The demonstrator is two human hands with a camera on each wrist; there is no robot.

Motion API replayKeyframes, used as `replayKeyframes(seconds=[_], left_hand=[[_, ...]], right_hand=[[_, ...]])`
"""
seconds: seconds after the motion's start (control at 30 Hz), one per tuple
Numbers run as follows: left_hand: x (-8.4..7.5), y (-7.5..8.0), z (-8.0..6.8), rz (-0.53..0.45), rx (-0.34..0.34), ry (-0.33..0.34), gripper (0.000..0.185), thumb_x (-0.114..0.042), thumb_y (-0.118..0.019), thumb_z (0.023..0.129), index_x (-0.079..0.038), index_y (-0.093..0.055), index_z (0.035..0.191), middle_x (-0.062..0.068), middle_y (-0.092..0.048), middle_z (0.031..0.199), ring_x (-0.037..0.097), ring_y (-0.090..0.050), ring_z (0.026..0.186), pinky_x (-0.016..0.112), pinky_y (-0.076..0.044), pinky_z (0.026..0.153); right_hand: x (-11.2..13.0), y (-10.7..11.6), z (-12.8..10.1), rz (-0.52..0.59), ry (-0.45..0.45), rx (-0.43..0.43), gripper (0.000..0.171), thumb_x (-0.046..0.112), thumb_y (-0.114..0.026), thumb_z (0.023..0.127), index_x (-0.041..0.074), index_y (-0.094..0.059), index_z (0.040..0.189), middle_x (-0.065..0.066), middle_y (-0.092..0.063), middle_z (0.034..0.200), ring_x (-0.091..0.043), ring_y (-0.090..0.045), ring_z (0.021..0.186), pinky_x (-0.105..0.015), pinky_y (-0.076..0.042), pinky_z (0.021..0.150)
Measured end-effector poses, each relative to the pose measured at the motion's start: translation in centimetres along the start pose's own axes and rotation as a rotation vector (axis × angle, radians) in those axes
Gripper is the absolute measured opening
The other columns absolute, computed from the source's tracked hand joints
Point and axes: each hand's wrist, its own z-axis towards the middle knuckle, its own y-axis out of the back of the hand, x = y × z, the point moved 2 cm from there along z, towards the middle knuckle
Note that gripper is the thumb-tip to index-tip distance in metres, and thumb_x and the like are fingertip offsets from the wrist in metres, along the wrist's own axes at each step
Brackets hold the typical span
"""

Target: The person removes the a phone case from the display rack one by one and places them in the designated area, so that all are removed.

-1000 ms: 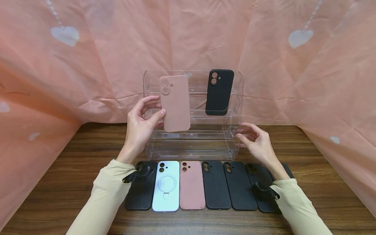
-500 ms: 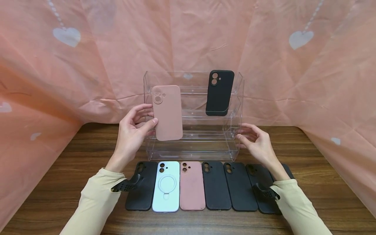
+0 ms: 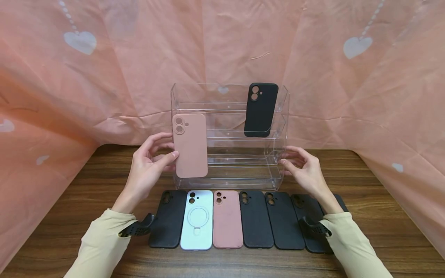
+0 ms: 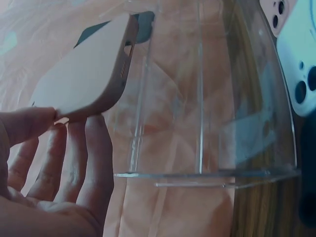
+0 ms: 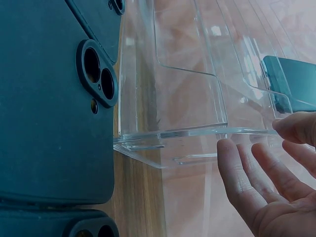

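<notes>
Pinching the pink case (image 3: pixel 190 145) upright between thumb and fingers, my left hand (image 3: pixel 147 170) shows its back outward before the clear rack (image 3: pixel 229 170); it has come lower and leftward than earlier. My right hand (image 3: pixel 304 170), fingers loosely spread, steadies the rack's right wall, unmoved.

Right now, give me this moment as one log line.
left hand: holds pink case | right hand: at clear rack side | black case: on rack
</notes>
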Motion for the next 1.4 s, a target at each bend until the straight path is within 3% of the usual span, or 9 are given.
replayKeyframes(seconds=[0.27,0.53,0.7,1.17,1.4], left_hand=[[0.3,1.0,-0.9,0.024,0.062,0.020,0.049,-0.002,-0.071,0.093,-0.015,-0.057,0.138,0.001,-0.067,0.107,0.012,-0.076,0.081,0.034,-0.065,0.068],[0.8,2.0,-1.7,0.031,0.088,0.031,0.047,0.000,-0.071,0.093,-0.013,-0.056,0.136,0.000,-0.067,0.105,0.012,-0.076,0.080,0.036,-0.066,0.066],[1.4,2.8,-2.3,0.067,0.107,0.039,0.048,-0.001,-0.071,0.094,-0.013,-0.055,0.137,-0.001,-0.068,0.105,0.013,-0.076,0.080,0.037,-0.066,0.067],[2.4,5.3,-3.5,0.116,0.138,0.039,0.054,0.001,-0.070,0.094,-0.012,-0.050,0.142,-0.001,-0.068,0.104,0.013,-0.075,0.077,0.039,-0.066,0.066],[2.9,6.8,-4.1,0.118,0.190,0.029,0.059,0.003,-0.069,0.094,-0.012,-0.046,0.146,-0.001,-0.068,0.105,0.014,-0.075,0.079,0.042,-0.065,0.066]], right_hand=[[-0.2,0.2,0.0,-0.004,0.002,0.002,0.046,-0.007,-0.065,0.095,-0.010,-0.050,0.138,-0.008,-0.069,0.111,-0.009,-0.074,0.092,-0.030,-0.065,0.070],[-0.4,0.3,0.0,0.004,0.003,0.003,0.043,-0.007,-0.065,0.094,-0.002,-0.055,0.136,-0.009,-0.069,0.111,-0.010,-0.074,0.093,-0.030,-0.065,0.071],[-0.4,0.3,0.0,-0.005,0.011,0.003,0.043,-0.009,-0.065,0.094,-0.005,-0.054,0.136,-0.011,-0.069,0.111,-0.009,-0.074,0.092,-0.030,-0.065,0.070],[-0.3,0.2,-0.1,0.012,-0.004,0.006,0.045,-0.008,-0.065,0.094,-0.010,-0.050,0.137,-0.006,-0.070,0.110,-0.008,-0.074,0.092,-0.029,-0.065,0.070],[-0.2,0.2,0.1,0.004,-0.002,-0.004,0.041,-0.006,-0.067,0.094,-0.002,-0.056,0.133,-0.005,-0.070,0.109,-0.009,-0.074,0.092,-0.029,-0.065,0.069]])
